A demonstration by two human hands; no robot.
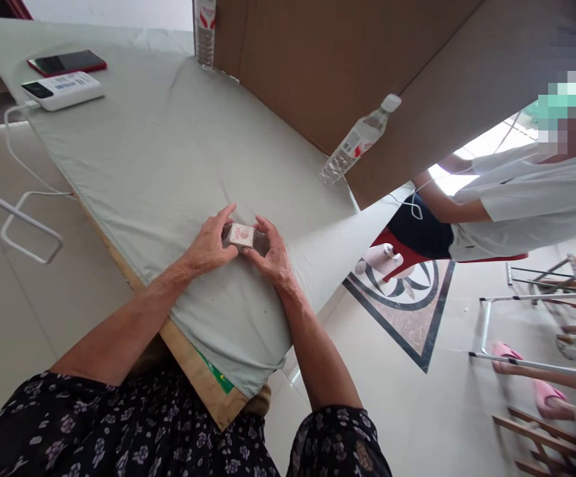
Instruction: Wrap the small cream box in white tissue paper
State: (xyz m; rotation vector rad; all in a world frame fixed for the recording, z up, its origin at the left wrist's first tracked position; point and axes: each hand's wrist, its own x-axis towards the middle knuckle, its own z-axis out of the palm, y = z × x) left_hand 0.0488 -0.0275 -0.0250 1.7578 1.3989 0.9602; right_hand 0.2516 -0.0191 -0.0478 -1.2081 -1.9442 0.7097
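Note:
A small block-like pack (241, 235) with a pale top and red print lies low over the cloth-covered table, between my two hands. My left hand (209, 244) curves round its left side, thumb near the front edge and index finger stretched past the back. On the other side my right hand (272, 257) curls in, its thumb at the pack's near edge. Dark patches show between the pack and both palms; whether they are shadow or part of the pack I cannot tell. The pack's underside is hidden.
A water bottle (360, 142) leans against a brown cardboard panel (312, 73); another bottle (205, 36) stands farther back. A white power bank (63, 89) with a cable and a phone (67, 62) lie at left. A person in a white shirt (506, 205) sits at right.

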